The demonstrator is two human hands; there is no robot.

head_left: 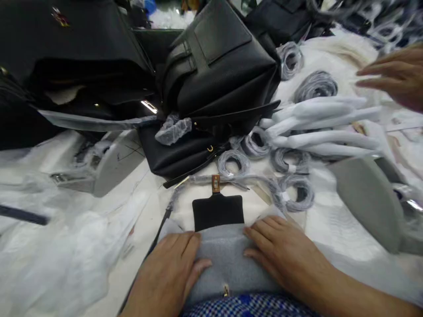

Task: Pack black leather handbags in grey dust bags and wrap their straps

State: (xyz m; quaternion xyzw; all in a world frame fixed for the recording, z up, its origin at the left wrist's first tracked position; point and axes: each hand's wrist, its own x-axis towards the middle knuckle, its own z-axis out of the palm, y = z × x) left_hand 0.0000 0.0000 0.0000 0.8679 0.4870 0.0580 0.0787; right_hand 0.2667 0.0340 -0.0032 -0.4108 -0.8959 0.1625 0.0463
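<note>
In front of me lies a small bag under a thin grey sheet [228, 259], with a gold clasp [226, 290] near its lower edge. A black flap [217, 212] with a brown buckle tab [216, 183] sticks out beyond the sheet. My left hand [168, 270] holds the left side, fingers curled at the top edge and thumb on the grey face. Opposite it, my right hand [280, 251] grips the upper right edge, thumb on the sheet. The fingertips of both hands are partly hidden. A dark strap [161, 229] runs past the left side.
Black leather bags [228, 61] are piled at the back. Wrapped coiled straps [297, 193] and white padded rolls [324, 127] lie to the right. Grey curved forms [366, 198] flank the work area, with crumpled plastic [62, 259] at left. Another person's hand [396, 75] reaches in at upper right.
</note>
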